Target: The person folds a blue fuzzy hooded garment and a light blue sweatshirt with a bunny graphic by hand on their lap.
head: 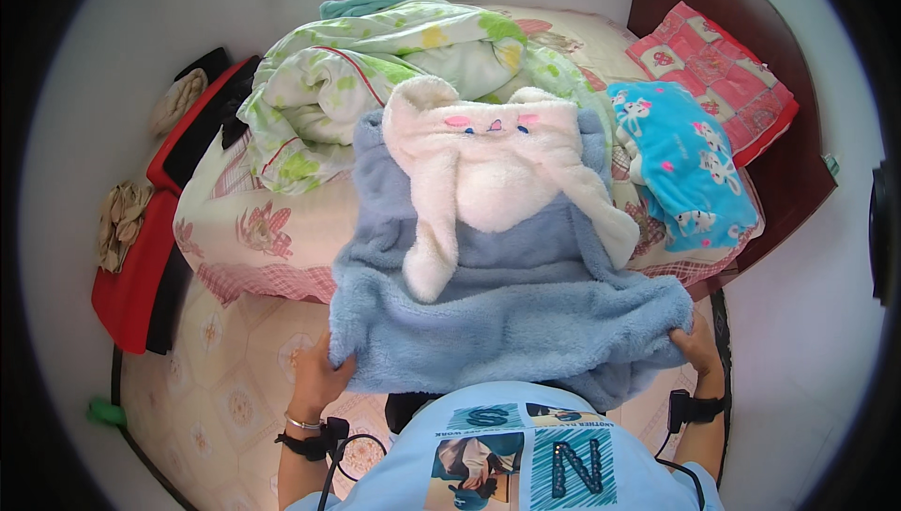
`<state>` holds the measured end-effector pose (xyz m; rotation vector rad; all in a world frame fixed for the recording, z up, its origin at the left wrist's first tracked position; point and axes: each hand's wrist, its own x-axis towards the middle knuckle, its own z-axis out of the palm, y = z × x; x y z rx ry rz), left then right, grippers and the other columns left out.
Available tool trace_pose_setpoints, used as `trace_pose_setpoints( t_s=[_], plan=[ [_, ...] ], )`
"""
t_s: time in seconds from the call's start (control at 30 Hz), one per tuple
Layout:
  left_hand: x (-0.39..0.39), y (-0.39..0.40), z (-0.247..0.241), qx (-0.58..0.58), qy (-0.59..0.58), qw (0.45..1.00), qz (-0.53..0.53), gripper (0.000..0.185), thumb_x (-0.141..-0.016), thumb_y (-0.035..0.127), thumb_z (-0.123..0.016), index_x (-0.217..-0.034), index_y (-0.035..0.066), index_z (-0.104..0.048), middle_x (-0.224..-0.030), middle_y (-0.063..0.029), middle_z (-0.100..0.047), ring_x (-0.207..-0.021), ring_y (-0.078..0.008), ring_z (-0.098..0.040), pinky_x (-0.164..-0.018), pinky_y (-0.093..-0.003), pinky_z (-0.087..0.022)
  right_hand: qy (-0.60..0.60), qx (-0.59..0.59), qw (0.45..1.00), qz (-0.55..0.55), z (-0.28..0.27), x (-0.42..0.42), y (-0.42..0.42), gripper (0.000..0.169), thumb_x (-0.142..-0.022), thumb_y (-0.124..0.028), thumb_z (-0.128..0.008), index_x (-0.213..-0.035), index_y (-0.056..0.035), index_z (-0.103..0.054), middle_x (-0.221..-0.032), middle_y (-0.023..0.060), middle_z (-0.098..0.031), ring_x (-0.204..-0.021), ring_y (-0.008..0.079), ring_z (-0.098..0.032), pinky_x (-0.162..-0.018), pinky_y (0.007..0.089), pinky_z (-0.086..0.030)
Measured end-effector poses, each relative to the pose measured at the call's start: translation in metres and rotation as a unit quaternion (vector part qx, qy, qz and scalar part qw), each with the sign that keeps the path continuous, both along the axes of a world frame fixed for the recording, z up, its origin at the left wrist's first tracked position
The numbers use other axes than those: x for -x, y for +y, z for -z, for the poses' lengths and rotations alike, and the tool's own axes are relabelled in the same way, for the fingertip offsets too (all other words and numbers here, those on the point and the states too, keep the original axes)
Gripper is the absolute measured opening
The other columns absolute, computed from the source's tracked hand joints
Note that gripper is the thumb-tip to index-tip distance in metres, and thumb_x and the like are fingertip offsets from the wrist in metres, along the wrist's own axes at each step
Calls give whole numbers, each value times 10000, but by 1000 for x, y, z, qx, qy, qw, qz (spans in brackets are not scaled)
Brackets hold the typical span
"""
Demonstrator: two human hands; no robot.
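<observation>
A fluffy blue plush garment [486, 328] stretches between my hands, its near part hanging off the bed's front edge. It has a white hood [507, 124] with ears and an embroidered face, which lies on the bed with two long white flaps trailing toward me. My left hand [320, 374] grips the garment's lower left edge, thumb on top. On the other side, my right hand [697, 345] pinches the lower right corner, most fingers hidden behind the fabric. Straps with small black devices and cables circle both wrists.
The bed [310, 222] has a floral sheet. A crumpled green-and-white quilt [317, 96] lies behind the garment. At the right are a blue rabbit-print pillow [683, 159] and a pink patchwork pillow [711, 74] by the dark headboard [739, 11]. Red-and-black cases [134, 286] stand along the left wall.
</observation>
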<state>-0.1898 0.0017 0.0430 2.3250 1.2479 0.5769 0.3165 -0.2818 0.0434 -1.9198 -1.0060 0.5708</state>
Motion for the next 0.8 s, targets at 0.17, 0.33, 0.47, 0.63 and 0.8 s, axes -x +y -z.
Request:
trace_pose_setpoints(
  t_s=[0.17, 0.33, 0.47, 0.63, 0.8],
  plan=[
    [-50, -26, 4, -85, 183, 960, 196, 339, -737, 79, -628, -1062, 44, -539, -612, -156, -601, -564, -364, -607, -531, -456, -480, -268, 97, 947, -148, -23, 54, 45, 554, -708, -92, -606, -1249, -21, -510, -806, 244, -646, -759, 411, -635, -684, 483, -498],
    [-68, -21, 32, -35, 223, 949, 222, 244, -731, 77, -597, -964, 53, -529, -621, -155, -607, -588, -372, -611, -511, -461, -462, -329, 253, 855, -310, 40, 96, 70, 575, -740, -128, -629, -1299, -104, -496, -788, 224, -655, -722, 403, -642, -657, 499, -497],
    [-52, -7, 13, -19, 201, 957, 210, 341, -704, 99, -640, -1035, 82, -560, -711, -156, -629, -684, -373, -618, -585, -463, -472, -260, 262, 875, -313, 30, 87, 68, 574, -771, -180, -630, -1321, -119, -476, -807, 225, -659, -726, 409, -640, -667, 486, -501],
    [-37, -8, 12, 22, 149, 975, 164, 291, -715, 127, -645, -995, 94, -569, -770, -170, -633, -750, -387, -615, -623, -474, -478, -221, 252, 855, -396, -20, 67, 80, 490, -845, -348, -638, -1244, -91, -517, -877, 198, -656, -783, 381, -637, -686, 457, -500],
    [-34, -8, 12, 67, 154, 974, 153, 277, -750, 167, -653, -1009, 110, -573, -812, -179, -640, -778, -397, -616, -654, -485, -484, -296, 69, 896, -322, -67, 73, 139, 341, -860, -301, -649, -1090, -61, -575, -862, 143, -626, -767, 355, -620, -667, 436, -495]
  ],
)
